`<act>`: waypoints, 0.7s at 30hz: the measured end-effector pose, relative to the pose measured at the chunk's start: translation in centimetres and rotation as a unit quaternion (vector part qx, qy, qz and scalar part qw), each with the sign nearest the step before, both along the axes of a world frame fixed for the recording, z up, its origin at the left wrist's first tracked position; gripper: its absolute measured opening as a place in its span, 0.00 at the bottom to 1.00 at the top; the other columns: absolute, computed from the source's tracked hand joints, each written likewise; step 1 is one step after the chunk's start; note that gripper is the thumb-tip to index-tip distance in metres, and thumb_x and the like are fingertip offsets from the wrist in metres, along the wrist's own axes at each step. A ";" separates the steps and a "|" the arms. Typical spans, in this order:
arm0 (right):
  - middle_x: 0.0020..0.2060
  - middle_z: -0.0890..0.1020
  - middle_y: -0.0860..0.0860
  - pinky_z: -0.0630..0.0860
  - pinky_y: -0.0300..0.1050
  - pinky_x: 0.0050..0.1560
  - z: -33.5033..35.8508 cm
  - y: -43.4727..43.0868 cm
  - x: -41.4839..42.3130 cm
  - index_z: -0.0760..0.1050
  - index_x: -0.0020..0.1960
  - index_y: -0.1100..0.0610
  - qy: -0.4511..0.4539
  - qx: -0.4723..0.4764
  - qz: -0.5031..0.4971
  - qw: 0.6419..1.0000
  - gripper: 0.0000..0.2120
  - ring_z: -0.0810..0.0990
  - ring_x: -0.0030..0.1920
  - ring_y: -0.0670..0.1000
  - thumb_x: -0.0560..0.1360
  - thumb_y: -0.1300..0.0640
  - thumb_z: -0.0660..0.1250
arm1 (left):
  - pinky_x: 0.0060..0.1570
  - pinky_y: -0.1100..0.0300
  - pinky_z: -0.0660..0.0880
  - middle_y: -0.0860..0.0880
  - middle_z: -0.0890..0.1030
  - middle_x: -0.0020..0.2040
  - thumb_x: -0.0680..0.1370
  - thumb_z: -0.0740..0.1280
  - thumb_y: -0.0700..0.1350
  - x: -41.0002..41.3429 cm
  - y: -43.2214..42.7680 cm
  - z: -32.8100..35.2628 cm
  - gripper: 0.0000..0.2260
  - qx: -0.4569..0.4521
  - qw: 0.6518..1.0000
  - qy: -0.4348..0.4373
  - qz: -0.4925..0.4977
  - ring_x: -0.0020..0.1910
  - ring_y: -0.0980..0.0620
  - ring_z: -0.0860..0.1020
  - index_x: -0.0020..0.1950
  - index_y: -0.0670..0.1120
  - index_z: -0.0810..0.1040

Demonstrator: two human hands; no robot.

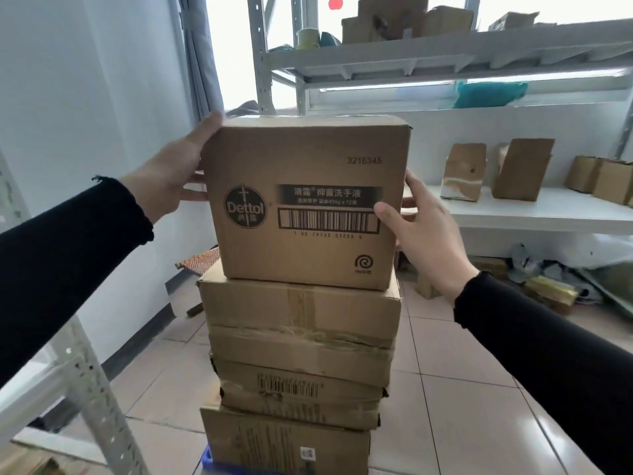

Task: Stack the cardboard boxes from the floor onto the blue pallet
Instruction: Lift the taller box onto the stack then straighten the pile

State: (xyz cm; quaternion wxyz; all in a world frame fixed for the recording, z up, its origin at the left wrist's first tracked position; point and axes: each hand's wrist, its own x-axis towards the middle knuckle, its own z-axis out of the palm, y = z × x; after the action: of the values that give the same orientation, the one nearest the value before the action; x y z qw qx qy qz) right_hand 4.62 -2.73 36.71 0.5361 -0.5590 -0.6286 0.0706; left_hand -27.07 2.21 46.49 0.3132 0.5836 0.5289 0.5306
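Observation:
A cardboard box printed with a Dettol logo and a barcode (308, 186) sits on top of a tall stack of cardboard boxes (301, 341). My left hand (178, 173) presses flat against its upper left side. My right hand (421, 228) grips its right edge, thumb on the front face. The stack holds several boxes, some wrapped in tape. A sliver of the blue pallet (206, 459) shows at the bottom, under the lowest box (284, 440).
White metal shelving (445, 56) stands behind, with small cardboard boxes (520, 169) on its lower shelf (548, 210) and more above. A shelf upright (96, 389) leans at the lower left. Packaging clutter (548, 286) lies on the tiled floor (462, 406) to the right.

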 end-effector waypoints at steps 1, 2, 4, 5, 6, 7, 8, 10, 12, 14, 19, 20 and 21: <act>0.62 0.79 0.46 0.81 0.55 0.54 -0.6 -0.1 0.1 0.61 0.80 0.41 -0.003 0.001 -0.006 1.000 0.35 0.82 0.53 0.45 0.75 0.34 0.65 | 0.55 0.48 0.77 0.52 0.80 0.56 0.74 0.59 0.74 0.2 -0.1 -0.8 0.33 0.013 1.000 -0.007 0.006 0.53 0.51 0.79 0.69 0.52 0.74; 0.62 0.78 0.45 0.81 0.53 0.54 -1.2 -0.2 0.1 0.63 0.79 0.43 -0.010 -0.002 -0.012 1.000 0.35 0.81 0.52 0.43 0.75 0.34 0.65 | 0.56 0.48 0.76 0.52 0.80 0.57 0.75 0.57 0.75 0.3 -0.3 -1.7 0.34 0.021 1.000 -0.015 0.014 0.54 0.52 0.79 0.70 0.52 0.73; 0.62 0.77 0.45 0.79 0.47 0.52 -2.7 -0.4 0.0 0.65 0.79 0.46 -0.020 -0.018 -0.014 1.000 0.35 0.79 0.51 0.40 0.76 0.33 0.65 | 0.59 0.48 0.74 0.51 0.80 0.61 0.75 0.55 0.75 0.3 -0.5 -4.4 0.37 0.039 0.999 -0.007 0.026 0.58 0.50 0.79 0.72 0.50 0.74; 0.62 0.77 0.45 0.78 0.46 0.52 -3.6 -0.4 0.1 0.66 0.79 0.46 -0.025 -0.025 -0.012 0.999 0.36 0.79 0.52 0.41 0.75 0.33 0.65 | 0.61 0.50 0.73 0.51 0.80 0.63 0.75 0.56 0.75 0.2 -0.6 -6.2 0.37 0.056 0.998 0.010 0.030 0.60 0.49 0.78 0.72 0.49 0.75; 0.64 0.76 0.45 0.79 0.47 0.55 -4.7 -0.6 0.1 0.65 0.78 0.46 -0.030 -0.032 -0.009 0.999 0.36 0.79 0.55 0.43 0.75 0.32 0.65 | 0.60 0.55 0.73 0.52 0.80 0.64 0.76 0.57 0.73 0.0 -0.6 -8.2 0.35 0.076 0.996 0.032 0.029 0.61 0.50 0.78 0.72 0.49 0.76; 0.66 0.76 0.45 0.78 0.49 0.59 -5.9 -0.7 0.1 0.64 0.79 0.45 -0.030 -0.041 -0.005 0.999 0.37 0.79 0.60 0.45 0.74 0.32 0.65 | 0.59 0.62 0.71 0.55 0.79 0.63 0.78 0.59 0.69 -0.2 -0.8 -10.3 0.31 0.093 0.994 0.057 0.025 0.61 0.54 0.77 0.72 0.49 0.76; 0.68 0.76 0.44 0.77 0.50 0.63 -7.0 -0.8 0.1 0.62 0.79 0.44 -0.025 -0.053 0.003 0.998 0.38 0.77 0.65 0.46 0.74 0.32 0.66 | 0.56 0.67 0.70 0.59 0.78 0.62 0.79 0.62 0.65 -0.3 -1.2 -12.5 0.27 0.101 0.991 0.087 0.021 0.59 0.59 0.77 0.72 0.50 0.75; 0.72 0.75 0.41 0.74 0.49 0.67 -9.1 -1.1 -0.2 0.56 0.81 0.43 -0.003 -0.079 0.024 0.997 0.38 0.75 0.68 0.44 0.76 0.37 0.68 | 0.57 0.65 0.74 0.61 0.79 0.62 0.80 0.66 0.61 -0.7 -1.3 -16.4 0.23 0.094 0.986 0.135 0.001 0.58 0.64 0.78 0.72 0.53 0.74; 0.69 0.76 0.40 0.76 0.50 0.64 -10.6 -1.2 -0.6 0.54 0.81 0.41 0.004 -0.091 0.030 0.995 0.37 0.78 0.63 0.44 0.78 0.43 0.69 | 0.59 0.56 0.78 0.56 0.81 0.64 0.79 0.69 0.58 -1.3 -1.2 -19.1 0.27 0.093 0.980 0.174 0.001 0.60 0.59 0.80 0.77 0.54 0.71; 0.68 0.77 0.40 0.77 0.53 0.63 -11.6 -1.1 -0.8 0.54 0.80 0.41 0.000 -0.076 0.020 0.997 0.36 0.79 0.62 0.46 0.78 0.45 0.68 | 0.63 0.50 0.77 0.54 0.81 0.65 0.78 0.71 0.55 -1.7 -0.8 -20.4 0.27 0.110 0.976 0.186 0.016 0.62 0.54 0.79 0.77 0.54 0.71; 0.67 0.77 0.39 0.77 0.55 0.64 -12.3 -0.8 -1.2 0.55 0.79 0.41 -0.002 -0.047 0.007 0.999 0.34 0.78 0.63 0.47 0.79 0.45 0.68 | 0.62 0.47 0.77 0.54 0.81 0.63 0.76 0.75 0.51 -1.5 -0.8 -21.3 0.25 0.142 0.979 0.141 0.040 0.62 0.50 0.79 0.71 0.60 0.74; 0.65 0.76 0.37 0.76 0.55 0.64 -12.4 -0.9 -1.2 0.56 0.79 0.41 -0.004 -0.042 0.007 0.999 0.33 0.77 0.63 0.46 0.79 0.46 0.68 | 0.61 0.48 0.78 0.53 0.82 0.63 0.76 0.76 0.50 -1.5 -0.7 -21.5 0.25 0.148 0.980 0.129 0.040 0.61 0.51 0.80 0.72 0.56 0.75; 0.63 0.76 0.36 0.76 0.54 0.64 -12.4 -0.9 -1.2 0.57 0.79 0.41 -0.007 -0.036 0.007 0.999 0.33 0.77 0.64 0.45 0.79 0.46 0.68 | 0.61 0.50 0.79 0.52 0.82 0.63 0.76 0.76 0.49 -1.5 -0.7 -21.6 0.26 0.152 0.980 0.124 0.044 0.61 0.50 0.81 0.73 0.53 0.76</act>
State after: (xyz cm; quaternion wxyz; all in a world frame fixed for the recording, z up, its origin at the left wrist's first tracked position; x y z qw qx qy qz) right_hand 3.39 -3.63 24.27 0.5109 -0.5736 -0.6335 0.0928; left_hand -28.59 1.48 24.92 0.1295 0.6618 0.5017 0.5419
